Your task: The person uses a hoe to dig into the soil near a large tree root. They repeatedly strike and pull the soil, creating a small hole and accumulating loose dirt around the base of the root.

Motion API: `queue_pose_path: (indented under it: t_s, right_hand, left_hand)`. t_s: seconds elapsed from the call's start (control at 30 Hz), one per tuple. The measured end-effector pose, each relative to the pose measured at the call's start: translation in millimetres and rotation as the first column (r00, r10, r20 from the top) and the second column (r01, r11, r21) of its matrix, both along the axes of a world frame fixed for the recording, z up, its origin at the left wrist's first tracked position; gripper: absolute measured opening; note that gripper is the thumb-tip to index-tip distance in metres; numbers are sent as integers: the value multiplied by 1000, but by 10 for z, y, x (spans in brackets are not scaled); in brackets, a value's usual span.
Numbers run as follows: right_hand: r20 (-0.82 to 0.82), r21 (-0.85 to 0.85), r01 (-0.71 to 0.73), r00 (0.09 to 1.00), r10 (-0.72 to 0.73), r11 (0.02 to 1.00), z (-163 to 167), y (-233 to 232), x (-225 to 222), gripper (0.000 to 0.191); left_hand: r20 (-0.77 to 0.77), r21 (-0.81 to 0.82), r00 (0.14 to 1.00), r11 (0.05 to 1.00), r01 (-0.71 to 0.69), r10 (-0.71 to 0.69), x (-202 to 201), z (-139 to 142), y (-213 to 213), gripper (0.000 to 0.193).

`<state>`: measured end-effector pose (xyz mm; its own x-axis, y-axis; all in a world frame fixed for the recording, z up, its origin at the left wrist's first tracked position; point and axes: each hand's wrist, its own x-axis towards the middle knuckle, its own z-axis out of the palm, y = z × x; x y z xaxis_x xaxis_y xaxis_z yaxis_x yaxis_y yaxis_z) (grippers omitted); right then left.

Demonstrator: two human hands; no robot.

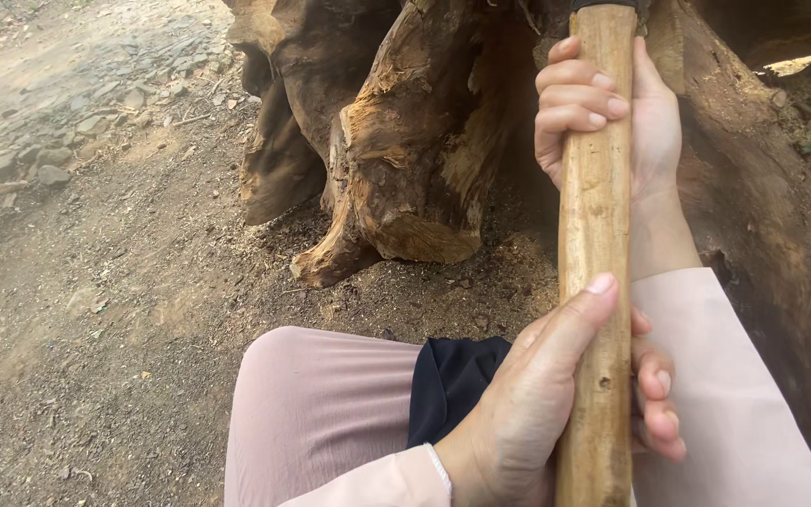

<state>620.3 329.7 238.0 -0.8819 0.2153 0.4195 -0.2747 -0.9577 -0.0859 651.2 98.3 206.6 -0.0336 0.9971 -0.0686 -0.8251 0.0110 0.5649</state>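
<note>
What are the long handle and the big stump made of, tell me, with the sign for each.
Handle: looks like bare, unvarnished wood, pale tan, with grain streaks and small knots. Both hands, left hand and right hand, grip it. Stump: raw weathered wood, splintered orange-brown fibres, rough dark outer surface.

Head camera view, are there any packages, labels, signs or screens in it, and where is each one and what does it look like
None in view: no package, label, sign or screen.
What is there: a pale wooden handle, upright, gripped by the right hand higher up and the left hand lower down.
Behind it: a large brown tree stump with splintered wood, on bare dirt ground.
</note>
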Motion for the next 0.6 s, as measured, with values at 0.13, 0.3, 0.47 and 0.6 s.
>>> queue_pose_path:
  t_s: [0.13,0.3,0.47,0.6]
  right_hand:
    - [-4,-20,32,999,-32,999,85,-56,11,59]
    - [385,473,325,760,-524,819,319,3,68,56]
    - [576,654,310,388,-720,690,358,-208,29,57]
    - [517,697,315,403,-755,645,334,-312,103,55]
  left_hand:
    - [358,92,917,984,153,-176,3,41,-52,45]
    - [431,173,862,961,214,-269,22,-51,-47,56]
    - [402,145,864,953,266,-303,-91,-15,-110,64]
    - [476,174,804,934,311,-356,-113,-43,-247,63]
